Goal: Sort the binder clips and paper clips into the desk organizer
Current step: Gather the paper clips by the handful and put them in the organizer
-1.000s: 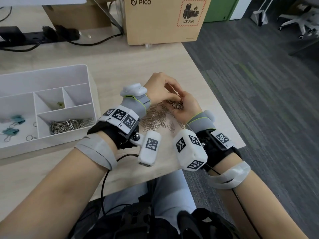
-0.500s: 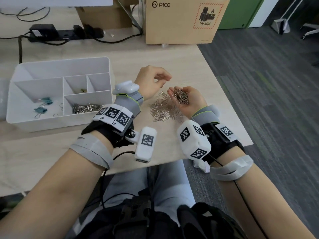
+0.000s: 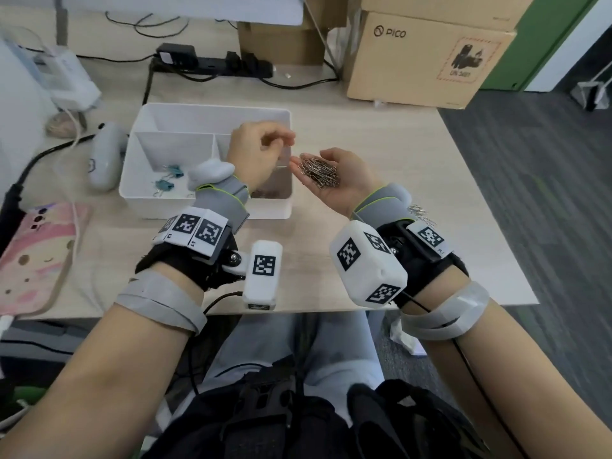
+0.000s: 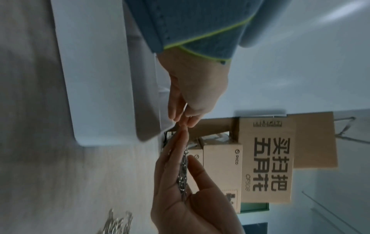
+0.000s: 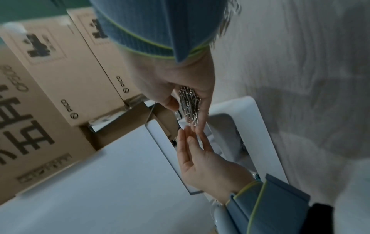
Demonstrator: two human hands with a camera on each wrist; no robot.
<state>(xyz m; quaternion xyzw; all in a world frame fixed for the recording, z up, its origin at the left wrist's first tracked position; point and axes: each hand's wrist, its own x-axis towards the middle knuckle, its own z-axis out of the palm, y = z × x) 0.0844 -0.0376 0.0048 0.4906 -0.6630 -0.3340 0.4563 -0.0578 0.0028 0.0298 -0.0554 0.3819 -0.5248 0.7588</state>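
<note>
Shiny metal paper clips (image 3: 319,169), smooth white plastic organizer (image 3: 212,111), matt wood-grain desk (image 3: 381,127), cardboard box (image 3: 420,61).

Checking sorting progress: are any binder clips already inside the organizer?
Yes, two teal binder clips lie in the left compartment of the white organizer.

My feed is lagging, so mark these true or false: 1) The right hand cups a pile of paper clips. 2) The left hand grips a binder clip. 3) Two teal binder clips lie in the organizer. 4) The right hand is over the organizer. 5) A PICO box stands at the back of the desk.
1) True: the right hand lies palm up with paper clips heaped in it.
2) False: the left hand holds nothing that can be seen; its fingers are loosely curled.
3) True: binder clips lie in the organizer.
4) False: it is beside the organizer, over the desk.
5) True: the PICO box.
</note>
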